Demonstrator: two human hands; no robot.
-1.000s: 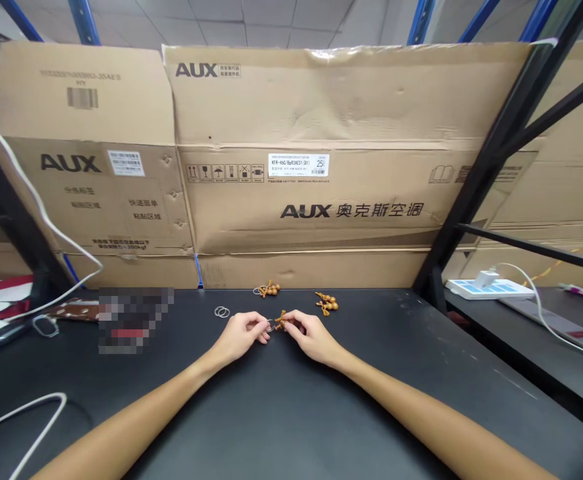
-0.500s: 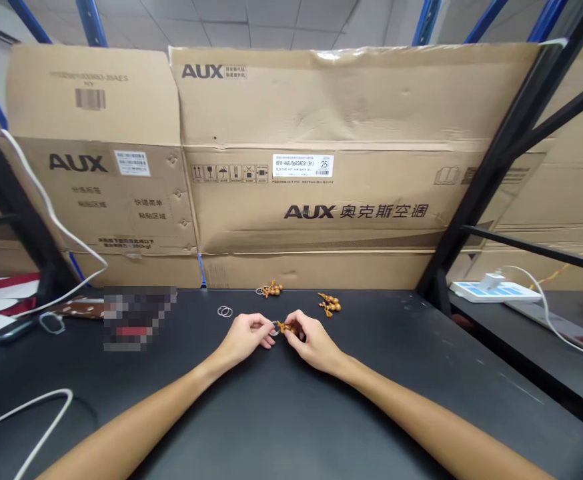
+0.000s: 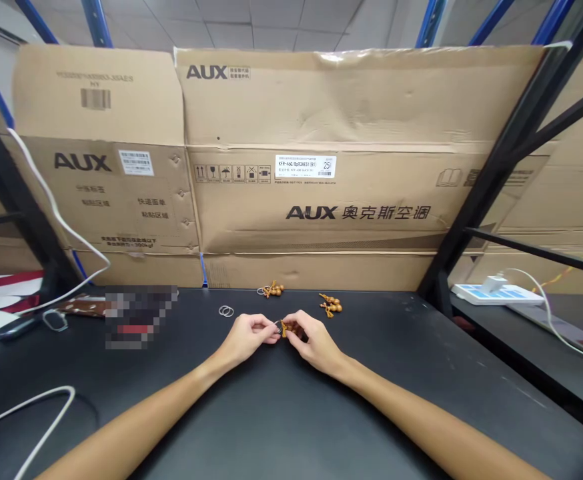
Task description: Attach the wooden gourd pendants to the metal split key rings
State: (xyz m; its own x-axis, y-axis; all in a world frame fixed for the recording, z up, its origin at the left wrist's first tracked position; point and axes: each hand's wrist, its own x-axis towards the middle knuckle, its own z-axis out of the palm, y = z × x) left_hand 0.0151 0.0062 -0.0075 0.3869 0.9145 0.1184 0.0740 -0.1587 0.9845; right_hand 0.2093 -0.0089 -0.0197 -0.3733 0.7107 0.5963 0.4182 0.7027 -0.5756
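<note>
My left hand (image 3: 252,333) pinches a thin metal key ring (image 3: 278,325) between thumb and fingertips. Right beside it, my right hand (image 3: 309,335) is closed on a small gourd charm with an orange-brown cord (image 3: 285,329); my fingers cover most of its beads. Ring and cord meet between my fingertips, though whether they are linked I cannot tell. Two loose key rings (image 3: 226,311) lie left of my hands. Behind them rests a gourd charm with a ring (image 3: 273,289), and to the right lie more gourd charms (image 3: 331,305).
Cardboard panels (image 3: 361,180) stand along the back of the black table (image 3: 271,420). A blurred-out dark object (image 3: 139,317), a brown case (image 3: 85,306) and a white cable (image 3: 51,420) are on the left. A power strip (image 3: 496,293) sits beyond the black frame post at right.
My left fingers have closed in on the ring and moved slightly right, nearer the cord. The right hand barely shifts. The whole view has moved a little.
</note>
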